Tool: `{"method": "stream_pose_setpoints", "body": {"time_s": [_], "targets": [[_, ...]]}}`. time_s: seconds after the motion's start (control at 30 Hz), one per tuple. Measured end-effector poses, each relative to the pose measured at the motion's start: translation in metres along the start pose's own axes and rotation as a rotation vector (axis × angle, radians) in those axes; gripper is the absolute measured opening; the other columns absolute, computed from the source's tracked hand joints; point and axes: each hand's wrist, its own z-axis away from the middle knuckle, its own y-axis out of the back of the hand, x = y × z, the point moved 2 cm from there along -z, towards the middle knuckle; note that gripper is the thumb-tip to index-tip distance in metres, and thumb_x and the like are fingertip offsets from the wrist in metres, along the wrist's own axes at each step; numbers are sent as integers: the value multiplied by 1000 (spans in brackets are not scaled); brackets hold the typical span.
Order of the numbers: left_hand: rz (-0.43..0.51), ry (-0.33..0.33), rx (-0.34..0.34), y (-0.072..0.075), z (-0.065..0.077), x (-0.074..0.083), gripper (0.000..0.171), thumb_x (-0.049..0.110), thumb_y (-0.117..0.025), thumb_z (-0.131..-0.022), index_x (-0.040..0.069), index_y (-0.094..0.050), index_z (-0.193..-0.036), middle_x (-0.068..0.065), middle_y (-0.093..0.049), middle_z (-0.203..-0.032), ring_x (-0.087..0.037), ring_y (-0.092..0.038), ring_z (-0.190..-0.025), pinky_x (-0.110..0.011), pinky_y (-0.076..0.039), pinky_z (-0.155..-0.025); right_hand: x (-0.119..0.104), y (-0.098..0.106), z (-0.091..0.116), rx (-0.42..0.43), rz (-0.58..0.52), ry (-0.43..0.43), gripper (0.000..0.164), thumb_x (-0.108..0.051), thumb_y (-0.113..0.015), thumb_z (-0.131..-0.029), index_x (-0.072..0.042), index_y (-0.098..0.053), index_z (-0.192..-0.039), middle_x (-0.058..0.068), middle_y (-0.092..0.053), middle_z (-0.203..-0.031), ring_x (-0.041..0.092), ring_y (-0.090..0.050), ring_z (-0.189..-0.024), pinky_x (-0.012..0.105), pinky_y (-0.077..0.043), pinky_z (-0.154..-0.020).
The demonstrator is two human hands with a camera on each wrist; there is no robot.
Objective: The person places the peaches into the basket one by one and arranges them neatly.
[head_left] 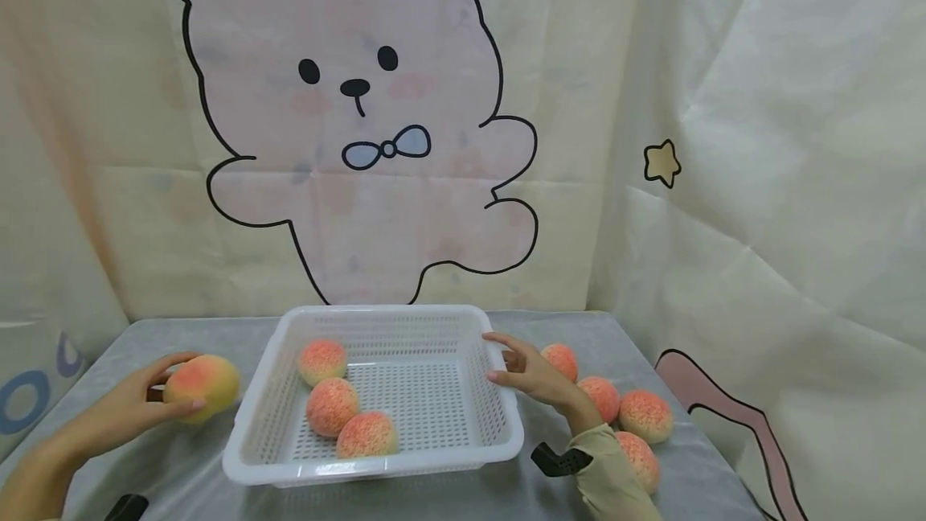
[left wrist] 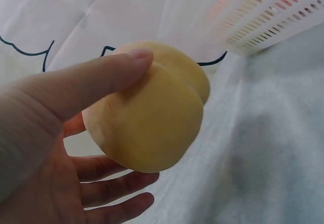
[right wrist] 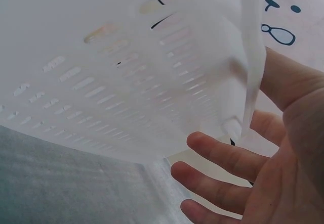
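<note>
My left hand (head_left: 133, 404) grips a yellow peach with a pink blush (head_left: 206, 387), left of the white plastic basket (head_left: 372, 469). In the left wrist view the thumb lies across the top of that peach (left wrist: 152, 118), with the other fingers under and behind it. My right hand (head_left: 535, 375) holds the basket's right rim; in the right wrist view, the thumb goes behind the rim (right wrist: 253, 57) and several fingers spread outside the slotted wall. Inside the basket, three speckled pink peaches (head_left: 333, 407) lie along the left side.
Several more pink peaches (head_left: 646, 416) lie on the grey cloth-covered table (head_left: 181, 473) to the right, some partly behind my right forearm. A curtain with a cartoon bear (head_left: 354, 207) hangs behind the table. Black straps (head_left: 560, 460) show near both wrists.
</note>
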Motion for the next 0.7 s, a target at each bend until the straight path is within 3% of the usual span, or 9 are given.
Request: {"method": "stream_pose_setpoints", "body": {"time_s": [0.17, 0.47, 0.57, 0.7], "targets": [[-44, -13, 67, 5, -3, 6, 62, 29, -71, -94, 6, -41, -144, -18, -64, -122, -3, -62, -94, -25, -49, -67, 3, 0, -1, 8, -1, -13, 73, -16, -65, -99, -9, -25, -160, 33, -52, -143, 26, -72, -104, 43, -62, -83], [-64, -89, 86, 18, -15, 42, 68, 28, -76, -91, 8, -41, -145, -24, -62, -126, 9, -58, -91, -25, -53, -67, 0, -1, 0, 12, -2, -16, 74, -16, -66, -99, -10, -24, -160, 33, -53, -143, 26, -73, -103, 45, -62, -82], [-68, -126, 76, 19, -21, 59, 68, 27, -77, -89, 10, -42, -145, -21, -63, -126, 5, -61, -93, -25, -54, -68, -1, -2, 0, 13, 3, -16, 75, -16, -66, -99, -8, -24, -160, 33, -53, -142, 28, -73, -103, 45, -62, -83], [-70, -182, 49, 18, -31, 80, 68, 26, -78, -88, 8, -43, -143, -17, -64, -123, -14, -66, -98, -25, -54, -69, 0, -2, 0, 16, 2, -17, 75, -16, -66, -99, -8, -24, -160, 34, -53, -142, 30, -73, -104, 45, -62, -83]]}}
